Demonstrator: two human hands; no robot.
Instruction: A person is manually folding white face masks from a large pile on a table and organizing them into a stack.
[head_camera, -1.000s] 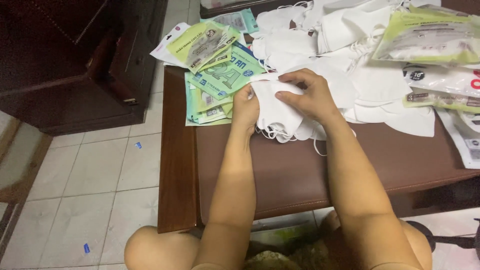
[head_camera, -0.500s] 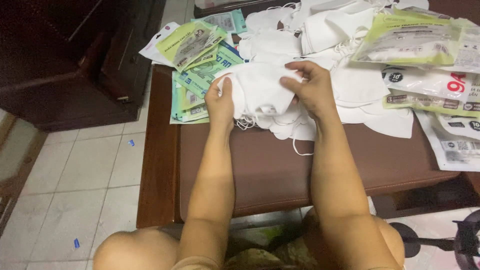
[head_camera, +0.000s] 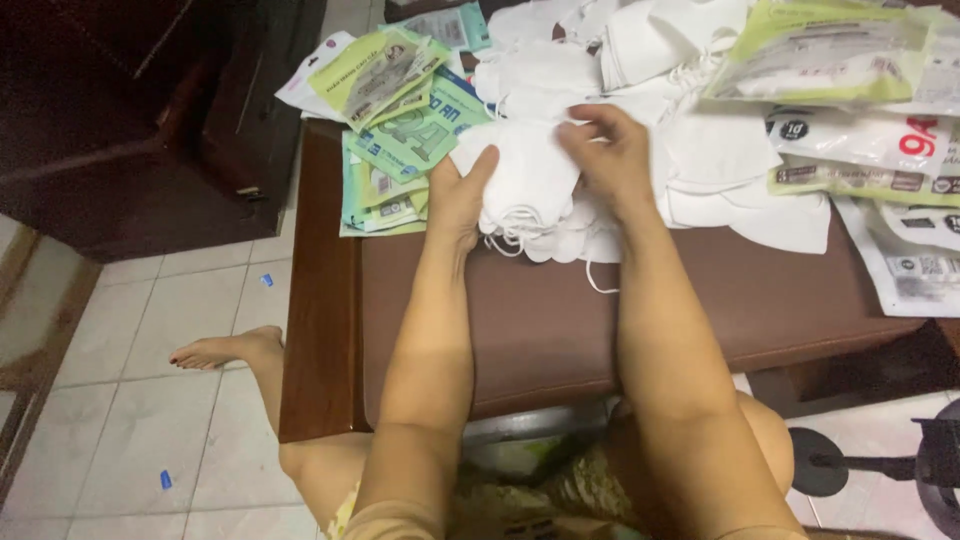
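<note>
Both hands grip a small stack of white face masks (head_camera: 525, 185) at the far middle of the brown surface (head_camera: 560, 320). Left hand (head_camera: 458, 195) fingers closed on the stack's left edge; right hand (head_camera: 610, 150) fingers curled over its top right, probably pinching one mask. Green packets (head_camera: 395, 140) lie just left, loose white masks (head_camera: 740, 170) right.

Soft, even indoor light falls from above, and shadows are faint. The white masks (head_camera: 620, 120) are the brightest area, nearly washed out, their folds hard to tell apart. The dark cabinet (head_camera: 120, 130) at upper left loses detail in shade. The brown table (head_camera: 540, 320) has a dull sheen without glare. Slight motion blur softens the whole view, and edges look mildly stretched.
</note>
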